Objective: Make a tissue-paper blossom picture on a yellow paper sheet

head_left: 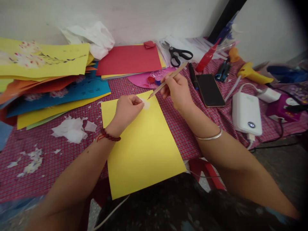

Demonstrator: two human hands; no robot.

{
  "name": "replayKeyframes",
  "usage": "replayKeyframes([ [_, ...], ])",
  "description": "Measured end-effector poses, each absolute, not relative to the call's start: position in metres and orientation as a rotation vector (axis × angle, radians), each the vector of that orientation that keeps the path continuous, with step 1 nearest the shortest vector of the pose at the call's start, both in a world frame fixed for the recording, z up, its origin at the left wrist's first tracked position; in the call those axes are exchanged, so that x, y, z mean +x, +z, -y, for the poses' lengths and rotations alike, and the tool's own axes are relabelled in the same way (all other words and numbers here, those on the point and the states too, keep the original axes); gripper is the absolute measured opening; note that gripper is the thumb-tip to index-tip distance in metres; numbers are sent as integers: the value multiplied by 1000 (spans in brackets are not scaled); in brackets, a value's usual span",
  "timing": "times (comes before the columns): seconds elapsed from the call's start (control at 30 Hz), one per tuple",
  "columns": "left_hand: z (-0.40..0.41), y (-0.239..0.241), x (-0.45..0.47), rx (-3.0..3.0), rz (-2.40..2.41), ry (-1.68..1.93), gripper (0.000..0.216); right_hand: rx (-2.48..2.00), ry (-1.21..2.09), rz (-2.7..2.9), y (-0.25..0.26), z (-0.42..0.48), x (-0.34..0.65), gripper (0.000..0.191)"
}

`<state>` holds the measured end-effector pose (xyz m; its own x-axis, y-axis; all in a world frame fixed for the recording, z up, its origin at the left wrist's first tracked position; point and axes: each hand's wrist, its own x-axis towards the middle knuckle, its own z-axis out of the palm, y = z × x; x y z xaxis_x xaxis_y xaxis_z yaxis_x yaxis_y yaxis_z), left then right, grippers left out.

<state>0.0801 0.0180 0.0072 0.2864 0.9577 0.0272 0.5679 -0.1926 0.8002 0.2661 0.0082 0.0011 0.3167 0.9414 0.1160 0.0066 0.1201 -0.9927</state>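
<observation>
My left hand (128, 110) pinches a small piece of white tissue paper (146, 104) over the upper part of a yellow sheet of paper (146, 147). My right hand (177, 89) grips a pencil-like wooden stick (176, 69), whose pointed, dark tip slants down close to the tissue. Whether the tip touches the tissue I cannot tell. Beyond my right hand lies a pink disc (137, 80) with red and blue blobs on it. The near end of the yellow sheet reaches past the table edge over my lap.
Stacked painted cards (62, 61) and torn tissue (72, 128) lie at left. Red paper (130, 61), black scissors (178, 53) and a red bottle (208, 57) are at the back. At right are a black marker (193, 76), phone (210, 90), white power bank (246, 112) and yellow glue gun (255, 74).
</observation>
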Motion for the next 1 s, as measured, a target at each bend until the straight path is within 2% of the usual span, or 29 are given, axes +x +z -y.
replayKeyframes([
  [0.27, -19, 5, 79, 1846, -1387, 713, 9, -1231, 907, 1199, -2, -1, 255, 27],
  [0.43, -31, 4, 69, 1812, -1358, 921, 11, -1238, 922, 1205, -3, -1, 253, 25],
  [0.67, -47, -6, 50, 1537, -1313, 838, 9, -1241, 1017, 1128, -6, -3, 247, 21],
  [0.8, -44, -8, 52, 1579, -1302, 854, 9, -1264, 1069, 1084, -10, -5, 246, 21],
  [1.0, -41, 17, 35, 1552, -1238, 843, 12, -1304, 947, 950, -5, -9, 262, 27],
])
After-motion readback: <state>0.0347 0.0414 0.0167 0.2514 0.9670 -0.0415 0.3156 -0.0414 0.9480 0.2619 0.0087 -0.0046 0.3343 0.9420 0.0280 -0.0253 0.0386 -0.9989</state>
